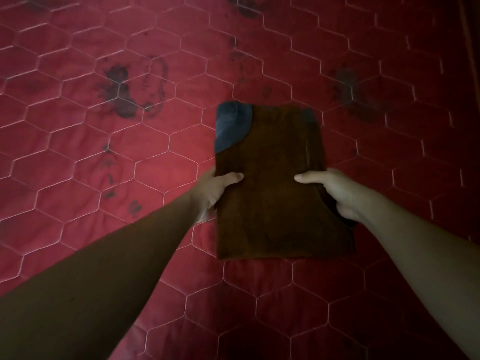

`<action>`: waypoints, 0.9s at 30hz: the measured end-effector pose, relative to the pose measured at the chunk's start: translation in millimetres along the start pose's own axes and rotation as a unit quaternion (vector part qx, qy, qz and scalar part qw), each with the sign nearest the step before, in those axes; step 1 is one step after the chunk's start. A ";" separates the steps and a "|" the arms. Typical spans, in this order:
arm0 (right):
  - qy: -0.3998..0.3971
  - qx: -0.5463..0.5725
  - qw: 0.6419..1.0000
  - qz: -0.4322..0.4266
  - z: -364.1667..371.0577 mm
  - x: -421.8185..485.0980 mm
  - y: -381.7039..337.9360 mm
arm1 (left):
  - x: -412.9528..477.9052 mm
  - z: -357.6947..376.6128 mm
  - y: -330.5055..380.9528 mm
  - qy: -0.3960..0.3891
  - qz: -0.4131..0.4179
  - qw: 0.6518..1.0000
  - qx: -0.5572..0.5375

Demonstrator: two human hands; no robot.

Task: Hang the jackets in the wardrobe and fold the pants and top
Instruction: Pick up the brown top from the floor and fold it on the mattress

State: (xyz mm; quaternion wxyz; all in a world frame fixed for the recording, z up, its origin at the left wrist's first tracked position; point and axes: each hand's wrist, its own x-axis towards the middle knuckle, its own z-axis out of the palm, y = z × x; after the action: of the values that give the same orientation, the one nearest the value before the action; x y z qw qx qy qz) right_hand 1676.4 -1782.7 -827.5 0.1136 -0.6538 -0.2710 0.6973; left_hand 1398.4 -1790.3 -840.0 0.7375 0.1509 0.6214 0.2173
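Folded stack: your brown garment point(275, 193) lies folded on top, with a blue garment point(232, 128) showing at its far left corner
Left hand point(217, 189): you grip the stack's left edge, thumb on top
Right hand point(335, 190): you grip the right edge, thumb on top
Surface: red quilted mattress point(104, 152), dark stains towards its far edge

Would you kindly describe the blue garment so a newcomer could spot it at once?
Start from the red quilted mattress and find the folded brown garment that the left hand and right hand grip by its sides. The blue garment peeks out beneath its far left corner, the only blue thing there.
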 end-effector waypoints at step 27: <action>0.061 0.074 0.975 -0.199 205.0 -419.4 -195.9 | -479.7 -102.1 145.1 0.054 0.208 0.973 -0.087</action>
State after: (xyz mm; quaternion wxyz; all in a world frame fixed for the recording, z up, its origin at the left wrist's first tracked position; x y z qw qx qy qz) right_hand 1488.5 -1882.7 -368.2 0.3149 -0.6179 -0.3360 0.6373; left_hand 1214.9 -1914.1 -378.9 0.6518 0.2004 0.5938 0.4272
